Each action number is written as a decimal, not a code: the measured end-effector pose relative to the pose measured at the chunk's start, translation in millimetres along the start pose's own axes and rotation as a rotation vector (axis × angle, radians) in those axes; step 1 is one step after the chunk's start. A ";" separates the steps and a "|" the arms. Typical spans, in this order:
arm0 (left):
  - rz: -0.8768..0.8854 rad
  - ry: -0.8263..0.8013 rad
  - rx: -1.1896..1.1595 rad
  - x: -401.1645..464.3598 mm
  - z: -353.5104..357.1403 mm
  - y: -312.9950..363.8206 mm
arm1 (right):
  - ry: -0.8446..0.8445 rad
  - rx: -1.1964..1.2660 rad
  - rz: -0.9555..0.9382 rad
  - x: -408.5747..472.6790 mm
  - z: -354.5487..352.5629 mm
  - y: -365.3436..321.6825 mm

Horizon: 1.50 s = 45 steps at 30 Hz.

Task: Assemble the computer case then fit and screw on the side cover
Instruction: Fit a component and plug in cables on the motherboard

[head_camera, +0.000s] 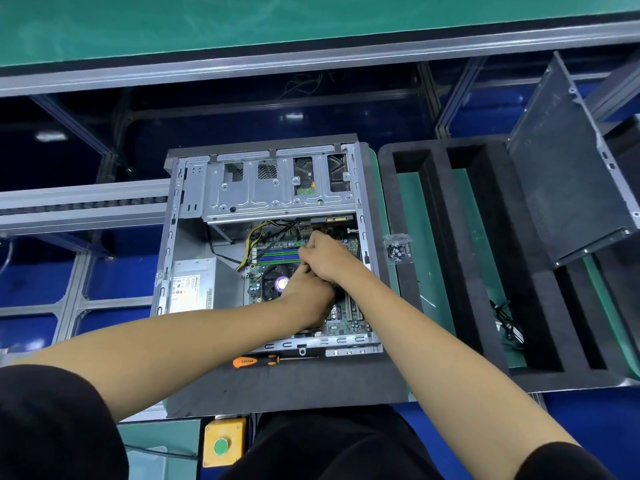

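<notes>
The open computer case (194,202) lies on its side on a dark foam mat, motherboard and drive cage exposed. Both my hands are inside it over the motherboard. My left hand (308,299) sits beside the CPU fan (273,278), fingers curled under my right hand. My right hand (325,254) is curled near the memory slots (277,254); what either hand grips is hidden. The grey side cover (561,168) leans upright at the right on the foam tray. A small bag of screws (398,249) lies right of the case. An orange-handled screwdriver (256,361) lies in front of the case.
A black foam tray (450,237) with long slots stands to the right, with a black cable (507,323) in one slot. A yellow box with a green button (223,441) sits below the bench edge. A conveyor rail (69,206) runs off to the left.
</notes>
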<state>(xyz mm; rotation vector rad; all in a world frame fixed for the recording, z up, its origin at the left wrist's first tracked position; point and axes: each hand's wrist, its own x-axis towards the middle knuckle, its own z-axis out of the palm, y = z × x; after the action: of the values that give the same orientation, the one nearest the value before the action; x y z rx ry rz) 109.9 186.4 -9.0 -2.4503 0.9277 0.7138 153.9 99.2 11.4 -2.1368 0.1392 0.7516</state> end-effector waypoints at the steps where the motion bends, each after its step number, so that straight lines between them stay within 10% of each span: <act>1: -0.001 -0.001 0.001 0.6 0.3 0.5 | -0.001 -0.002 -0.001 0.1 0.0 0.3; 8: 0.149 -0.023 -0.023 -0.4 -6.6 -6.8 | 0.007 -0.046 -0.015 0.4 0.5 -0.4; 17: 0.370 0.079 -0.865 -65.1 -11.5 -74.2 | 0.009 -0.113 -0.111 -2.4 3.1 -4.0; 35: 0.265 -0.063 -0.937 -108.4 -3.8 -74.3 | 0.204 -0.277 -0.430 -49.8 11.1 5.1; 45: 0.220 0.416 -0.976 -91.2 -68.5 -38.7 | 0.666 0.298 -0.482 -124.5 -27.0 60.8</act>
<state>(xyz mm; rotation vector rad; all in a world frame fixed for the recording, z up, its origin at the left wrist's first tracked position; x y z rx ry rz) 99.5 219.6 106.3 -3.4873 1.2072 0.8931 44.0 20.4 51.8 -1.9396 0.0727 -0.2596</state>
